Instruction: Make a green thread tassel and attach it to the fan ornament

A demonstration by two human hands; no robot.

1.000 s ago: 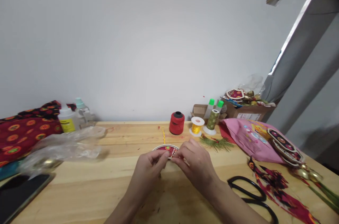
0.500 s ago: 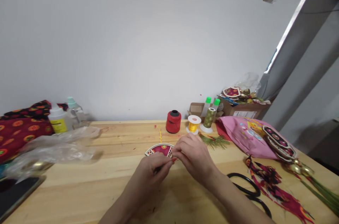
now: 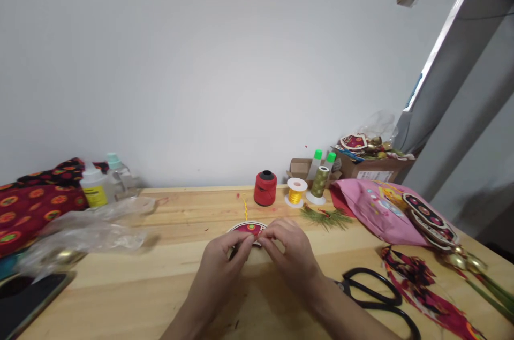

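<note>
My left hand [image 3: 220, 266] and my right hand [image 3: 292, 255] meet at the fingertips over the table. Both pinch a small red cord, mostly hidden by the fingers. Right behind them lies a fan-shaped ornament [image 3: 243, 227] with a pale wooden border and dark red patterned cloth. My fingers cover its lower part; whether they touch it I cannot tell. A yellow braided cord [image 3: 246, 210] runs from its top edge toward the wall.
Behind stand a red thread spool [image 3: 265, 190], a yellow spool [image 3: 296, 194] and an olive spool [image 3: 320, 184]. Black-handled scissors [image 3: 375, 297] and cloth scraps [image 3: 421, 286] lie right, near a pink bag [image 3: 371, 214]. Left are a phone [image 3: 32, 297], plastic bag [image 3: 96, 233] and bottles [image 3: 96, 187].
My fingertips have drawn closer together and nearer to the ornament, covering the red cord that showed between them. The view has shifted slightly, bringing more of the scissors into sight.
</note>
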